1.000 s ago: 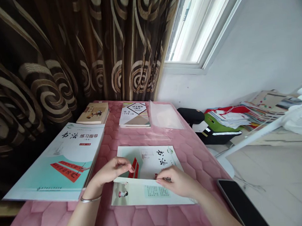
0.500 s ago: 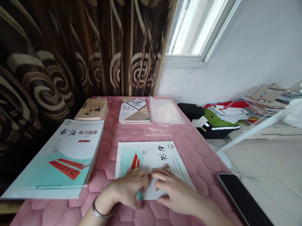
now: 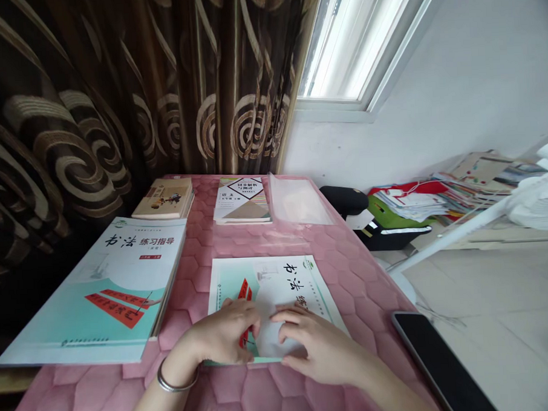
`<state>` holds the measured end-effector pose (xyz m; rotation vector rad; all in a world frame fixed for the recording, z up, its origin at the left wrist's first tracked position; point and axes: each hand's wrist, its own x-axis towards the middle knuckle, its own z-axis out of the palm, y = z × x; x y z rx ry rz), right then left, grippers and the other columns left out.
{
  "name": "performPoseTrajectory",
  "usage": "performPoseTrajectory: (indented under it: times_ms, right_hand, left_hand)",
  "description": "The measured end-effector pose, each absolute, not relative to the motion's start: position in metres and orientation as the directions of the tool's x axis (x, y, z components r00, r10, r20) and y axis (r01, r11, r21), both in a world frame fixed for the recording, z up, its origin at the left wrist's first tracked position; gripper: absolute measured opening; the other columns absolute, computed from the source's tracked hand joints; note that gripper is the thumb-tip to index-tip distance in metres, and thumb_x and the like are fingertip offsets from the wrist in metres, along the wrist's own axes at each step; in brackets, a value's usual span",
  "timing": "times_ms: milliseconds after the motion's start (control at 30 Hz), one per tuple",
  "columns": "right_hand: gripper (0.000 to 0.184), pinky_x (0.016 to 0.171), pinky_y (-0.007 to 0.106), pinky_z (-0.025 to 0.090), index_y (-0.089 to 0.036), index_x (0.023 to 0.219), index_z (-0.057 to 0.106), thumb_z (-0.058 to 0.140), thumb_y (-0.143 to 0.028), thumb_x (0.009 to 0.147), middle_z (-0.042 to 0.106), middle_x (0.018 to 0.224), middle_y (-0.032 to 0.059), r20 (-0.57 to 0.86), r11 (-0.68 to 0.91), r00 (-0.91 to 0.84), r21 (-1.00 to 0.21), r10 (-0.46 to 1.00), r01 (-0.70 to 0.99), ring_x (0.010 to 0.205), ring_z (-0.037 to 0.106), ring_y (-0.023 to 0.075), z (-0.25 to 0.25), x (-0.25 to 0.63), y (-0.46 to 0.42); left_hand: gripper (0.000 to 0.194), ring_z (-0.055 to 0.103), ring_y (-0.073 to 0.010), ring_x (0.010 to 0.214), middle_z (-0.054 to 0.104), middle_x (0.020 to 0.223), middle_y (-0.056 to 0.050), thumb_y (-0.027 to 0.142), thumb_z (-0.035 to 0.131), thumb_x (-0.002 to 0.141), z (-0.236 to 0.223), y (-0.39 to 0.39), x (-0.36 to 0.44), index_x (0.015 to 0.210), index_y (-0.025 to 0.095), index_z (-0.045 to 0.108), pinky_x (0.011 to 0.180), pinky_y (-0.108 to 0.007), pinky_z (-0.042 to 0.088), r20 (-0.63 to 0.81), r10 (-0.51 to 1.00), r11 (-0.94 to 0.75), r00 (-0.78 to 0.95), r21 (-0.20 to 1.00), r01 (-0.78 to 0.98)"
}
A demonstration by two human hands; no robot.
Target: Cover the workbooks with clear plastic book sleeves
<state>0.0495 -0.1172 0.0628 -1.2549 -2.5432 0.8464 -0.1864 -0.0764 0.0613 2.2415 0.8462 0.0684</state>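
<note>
A thin calligraphy workbook (image 3: 277,284) with a white and teal cover lies flat on the pink quilted table (image 3: 359,286) in front of me. My left hand (image 3: 220,338), with a metal bracelet at the wrist, rests on the book's near edge, fingers curled down on the cover. My right hand (image 3: 314,346) lies beside it on the same edge, fingers bent and pressing the cover. The fingertips of both hands nearly meet at the middle of the book.
A stack of the same workbooks (image 3: 109,291) lies at the left. A small book (image 3: 162,199), another workbook (image 3: 243,201) and a clear plastic sleeve (image 3: 298,201) lie at the far edge. A dark phone (image 3: 440,368) rests at the right edge. A patterned curtain (image 3: 115,97) hangs behind.
A second ago my hands held a flap folded over the book's near part. They have pressed it down, and both hands now rest on the near edge.
</note>
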Motion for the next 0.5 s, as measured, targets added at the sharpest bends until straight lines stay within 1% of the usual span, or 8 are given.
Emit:
performPoseTrajectory:
  times_ms: [67,167,233,300,333,400,433,500]
  right_hand:
    - [0.011,0.106,0.042,0.037,-0.024,0.089,0.069,0.066,-0.021,0.079,0.065,0.119,0.0039,-0.079,0.477,-0.623,-0.572,0.778,0.668,0.124,0.05,0.0253,0.062,0.049,-0.116]
    - [0.013,0.104,0.039,0.038,-0.023,0.085,0.07,0.057,-0.02,0.085,0.069,0.111,0.0035,-0.052,0.491,-0.636,-0.589,0.77,0.642,0.122,0.052,0.024,0.06,0.048,-0.114]
    - [0.023,0.098,0.035,0.041,-0.022,0.082,0.07,0.048,-0.02,0.091,0.072,0.099,0.0032,-0.035,0.492,-0.624,-0.583,0.78,0.647,0.111,0.059,0.0215,0.059,0.048,-0.112]
    - [0.03,0.082,0.031,0.046,-0.022,0.079,0.069,0.042,-0.022,0.094,0.071,0.083,0.0024,-0.05,0.449,-0.564,-0.549,0.824,0.705,0.089,0.064,0.019,0.061,0.048,-0.109]
    - [0.032,0.073,0.029,0.045,-0.022,0.077,0.068,0.042,-0.024,0.094,0.07,0.076,0.0015,-0.064,0.412,-0.52,-0.529,0.852,0.742,0.078,0.064,0.0177,0.063,0.048,-0.108]
    - [0.032,0.059,0.026,0.039,-0.022,0.075,0.067,0.042,-0.028,0.094,0.066,0.067,-0.0003,-0.084,0.335,-0.434,-0.509,0.897,0.793,0.063,0.059,0.0155,0.068,0.049,-0.103]
    - [0.033,0.056,0.025,0.036,-0.022,0.074,0.066,0.042,-0.03,0.094,0.064,0.064,-0.001,-0.084,0.302,-0.396,-0.51,0.914,0.805,0.059,0.057,0.0147,0.072,0.051,-0.1]
    - [0.033,0.052,0.025,0.033,-0.022,0.073,0.064,0.042,-0.033,0.094,0.062,0.06,-0.0018,-0.055,0.249,-0.322,-0.517,0.945,0.819,0.055,0.055,0.014,0.079,0.055,-0.092]
  left_hand:
    - [0.025,0.054,-0.0183,0.09,0.059,0.092,0.001,0.018,0.069,0.066,0.062,-0.076,-0.188,0.088,0.023,0.057,0.086,-0.03,0.038,-0.172,0.613,-0.505,0.771,0.665,0.55]
    - [0.01,0.054,-0.0148,0.076,0.061,0.08,0.002,0.018,0.062,0.073,0.065,-0.074,-0.19,0.082,0.021,0.06,0.075,-0.026,0.039,-0.134,0.653,-0.484,0.746,0.683,0.547]
    - [0.005,0.055,-0.0141,0.072,0.063,0.076,0.002,0.02,0.057,0.077,0.068,-0.072,-0.192,0.077,0.021,0.062,0.067,-0.024,0.038,-0.115,0.695,-0.451,0.709,0.698,0.556]
    - [0.01,0.056,-0.0141,0.07,0.064,0.074,0.001,0.024,0.055,0.081,0.07,-0.069,-0.195,0.074,0.021,0.062,0.064,-0.024,0.038,-0.095,0.764,-0.383,0.638,0.729,0.567]
    - [0.012,0.057,-0.0141,0.07,0.065,0.074,0.001,0.027,0.055,0.082,0.071,-0.067,-0.197,0.074,0.021,0.062,0.064,-0.024,0.039,-0.076,0.806,-0.341,0.588,0.752,0.564]
    - [0.014,0.059,-0.0144,0.07,0.066,0.077,0.0,0.032,0.054,0.084,0.068,-0.062,-0.201,0.08,0.021,0.061,0.064,-0.024,0.041,-0.008,0.897,-0.257,0.442,0.804,0.537]
    - [0.016,0.059,-0.0147,0.07,0.066,0.08,-0.001,0.036,0.054,0.084,0.065,-0.059,-0.203,0.086,0.021,0.061,0.064,-0.025,0.042,0.032,0.938,-0.218,0.344,0.827,0.518]
    - [0.03,0.06,-0.0161,0.071,0.066,0.085,-0.002,0.044,0.055,0.083,0.057,-0.053,-0.206,0.101,0.02,0.057,0.064,-0.026,0.044,0.098,0.985,-0.152,0.14,0.878,0.455]
